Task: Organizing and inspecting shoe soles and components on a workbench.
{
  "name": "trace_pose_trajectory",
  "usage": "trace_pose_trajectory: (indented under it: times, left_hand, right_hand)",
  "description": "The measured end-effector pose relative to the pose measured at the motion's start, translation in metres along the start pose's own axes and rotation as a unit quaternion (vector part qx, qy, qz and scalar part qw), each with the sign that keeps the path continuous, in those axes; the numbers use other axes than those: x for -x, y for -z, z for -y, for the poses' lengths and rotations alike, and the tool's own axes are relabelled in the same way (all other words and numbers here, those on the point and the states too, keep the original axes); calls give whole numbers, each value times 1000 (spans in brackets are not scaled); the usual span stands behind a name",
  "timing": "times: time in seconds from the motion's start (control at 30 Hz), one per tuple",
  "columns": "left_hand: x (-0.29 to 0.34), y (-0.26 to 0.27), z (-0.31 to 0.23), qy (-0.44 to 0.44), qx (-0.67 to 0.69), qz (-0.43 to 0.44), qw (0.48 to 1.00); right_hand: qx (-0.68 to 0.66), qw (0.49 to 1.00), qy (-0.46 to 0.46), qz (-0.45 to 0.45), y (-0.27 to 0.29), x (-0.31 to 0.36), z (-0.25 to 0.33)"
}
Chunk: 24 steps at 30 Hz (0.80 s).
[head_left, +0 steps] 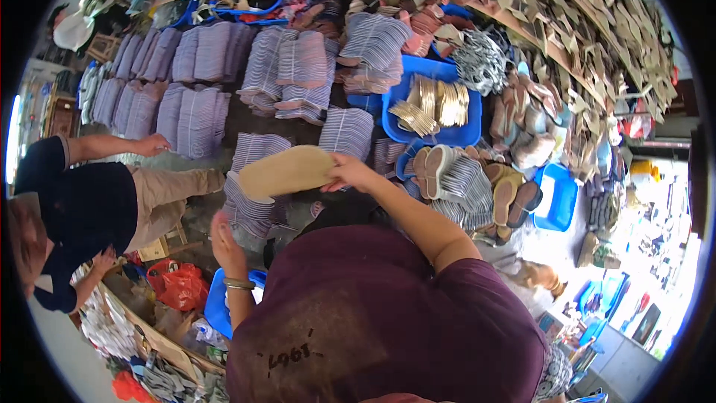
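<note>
My right hand (347,172) grips one end of a flat tan shoe sole (287,170), fingers and thumb closed on its edge. The sole reaches out to the left, above stacks of thin striped soles (250,210). Lower and to the left, my left hand (224,239) is raised with its fingers stretched, apart from the sole and holding nothing that I can see. A bangle circles that wrist. Another stack of greyish-purple soles (347,131) stands just beyond my right hand.
Rows of purple-grey sole stacks (198,52) fill the far left. A blue bin (388,125) holds golden soles. Sandals (507,198) lie heaped to the right, near a blue basin (559,213). At left stands another person (89,194); a red bag (183,285) lies nearby.
</note>
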<state>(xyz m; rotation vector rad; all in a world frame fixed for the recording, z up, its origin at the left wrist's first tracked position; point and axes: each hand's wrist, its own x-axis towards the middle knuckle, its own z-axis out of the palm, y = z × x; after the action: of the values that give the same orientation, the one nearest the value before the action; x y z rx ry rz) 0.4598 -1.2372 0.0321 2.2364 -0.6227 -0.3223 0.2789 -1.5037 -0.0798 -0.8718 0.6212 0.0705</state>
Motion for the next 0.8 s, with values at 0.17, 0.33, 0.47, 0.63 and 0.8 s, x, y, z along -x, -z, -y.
trace_pose_trajectory:
  times: [0.17,0.33,0.47,0.63,0.8]
  left_hand:
    - [-10,10,46,-92,-45,-70,992]
    - [7,9,-7,77,192,-22,978]
    - [16,1,-7,70,224,-74,969]
    - [27,-1,-19,94,229,-75,966]
    - [42,6,-16,91,217,-82,968]
  right_hand:
    - [18,985,10,171,-49,39,28]
    - [1,981,37,190,-47,60,30]
    - [7,979,46,197,-41,76,30]
    - [-9,974,47,220,-38,90,24]
    - [8,973,36,226,-44,97,24]
